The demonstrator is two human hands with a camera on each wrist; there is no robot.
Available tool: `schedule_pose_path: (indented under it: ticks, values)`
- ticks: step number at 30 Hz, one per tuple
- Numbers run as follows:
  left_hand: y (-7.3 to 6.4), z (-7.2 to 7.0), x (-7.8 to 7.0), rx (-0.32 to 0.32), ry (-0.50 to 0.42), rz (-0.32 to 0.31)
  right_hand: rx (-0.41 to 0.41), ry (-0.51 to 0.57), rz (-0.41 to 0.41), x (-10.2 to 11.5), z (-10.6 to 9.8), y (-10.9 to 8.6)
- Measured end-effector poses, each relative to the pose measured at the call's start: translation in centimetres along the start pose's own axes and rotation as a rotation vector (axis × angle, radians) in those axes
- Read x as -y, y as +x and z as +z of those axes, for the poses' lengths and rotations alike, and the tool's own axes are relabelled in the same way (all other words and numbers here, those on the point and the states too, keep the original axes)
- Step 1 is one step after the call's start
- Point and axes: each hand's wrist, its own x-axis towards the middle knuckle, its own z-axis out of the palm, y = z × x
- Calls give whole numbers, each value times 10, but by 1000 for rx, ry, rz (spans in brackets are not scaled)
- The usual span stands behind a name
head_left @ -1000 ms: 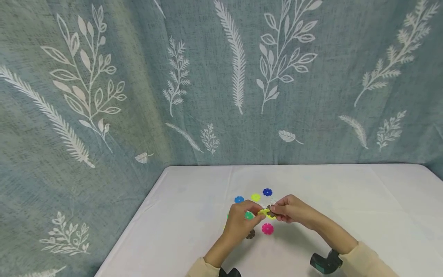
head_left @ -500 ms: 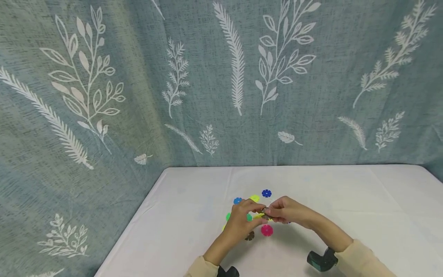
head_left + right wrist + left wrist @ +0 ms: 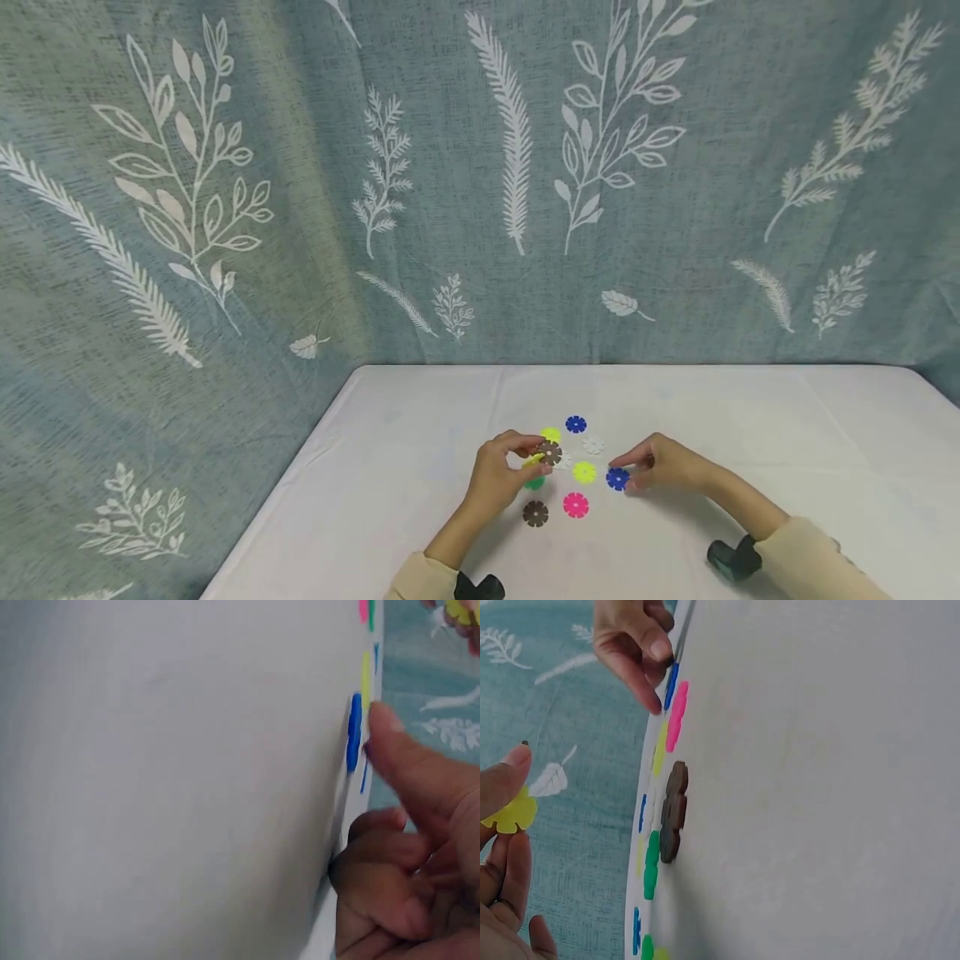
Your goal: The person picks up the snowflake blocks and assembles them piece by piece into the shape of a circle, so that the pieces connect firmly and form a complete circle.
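Note:
Between thumb and fingers, my left hand [image 3: 495, 473] pinches a yellow notched interlocking disc [image 3: 516, 813] above the table. A brown notched disc [image 3: 551, 453] is joined to it, facing the head camera. My right hand [image 3: 671, 467] is down at a blue notched disc [image 3: 618, 479] at the right of the group. Its index finger and thumb are spread at the disc's edges, while the other fingers curl in. In the right wrist view that blue disc [image 3: 354, 733] lies flat on the table.
More notched discs lie on the white-covered table [image 3: 750, 433]: pink [image 3: 576, 505], brown [image 3: 536, 513], yellow [image 3: 584, 472], green [image 3: 535, 483], white [image 3: 593, 445] and dark blue [image 3: 576, 424]. A blue-green leaf-patterned curtain [image 3: 480, 183] hangs behind the table.
Both hands were together over the discs, working the yellow and brown pieces. My right hand has let go of the brown disc and moved right to the blue one; my left has drawn left with the joined pair.

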Motion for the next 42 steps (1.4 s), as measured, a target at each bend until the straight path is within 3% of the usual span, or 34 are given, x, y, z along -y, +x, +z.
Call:
schedule_pose_path:
  ticks: [3, 10, 14, 18, 22, 25, 37, 42]
  values:
    - [0, 1, 0, 8, -19, 4, -33, -31, 17, 0, 5, 1]
    - [0, 2, -3, 20, -33, -24, -161, -225, 55, 3, 11, 3]
    - [0, 2, -3, 6, -28, -24, -174, -258, 48, 4, 10, 4]
    - [0, 2, -4, -19, -25, -6, -206, -210, -20, 12, 12, 6]
    - [2, 2, -7, -33, -34, -31, -295, -146, -125, 32, 18, 11]
    - [3, 1, -12, -36, -44, -47, -363, -158, -195, 48, 25, 13]
    - [2, 0, -19, -59, -29, -43, -542, -161, -280, 59, 43, 15]
    - [-1, 2, -23, -76, -71, -54, -624, -177, -297, 62, 49, 16]
